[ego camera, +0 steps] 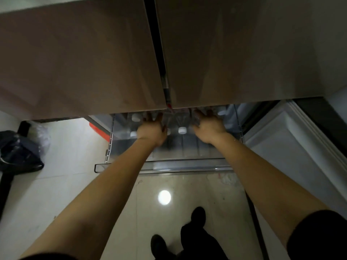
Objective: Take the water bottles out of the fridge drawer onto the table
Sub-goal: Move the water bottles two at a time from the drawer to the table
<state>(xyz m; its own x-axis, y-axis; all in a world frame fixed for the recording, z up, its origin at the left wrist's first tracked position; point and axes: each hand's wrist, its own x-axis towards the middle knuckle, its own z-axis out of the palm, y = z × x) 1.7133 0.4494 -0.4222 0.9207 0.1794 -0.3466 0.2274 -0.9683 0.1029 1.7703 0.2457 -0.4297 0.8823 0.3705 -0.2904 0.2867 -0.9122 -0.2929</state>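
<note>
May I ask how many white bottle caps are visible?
4 caps: two left of the left hand, one between the hands, one by the right hand; more may be hidden.

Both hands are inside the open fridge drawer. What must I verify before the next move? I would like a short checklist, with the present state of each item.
1. Drawer pulled out far enough to reach in: ok.
2. Bottles standing upright, caps on: ok for those in view.
3. Left hand free, fingers spread: ok.
4. Right hand free, fingers spread: ok.
5. Grip on a bottle: not ok, neither hand curls round one.
6. Room under the closed upper doors to lift the rear bottles: cannot tell.
</note>
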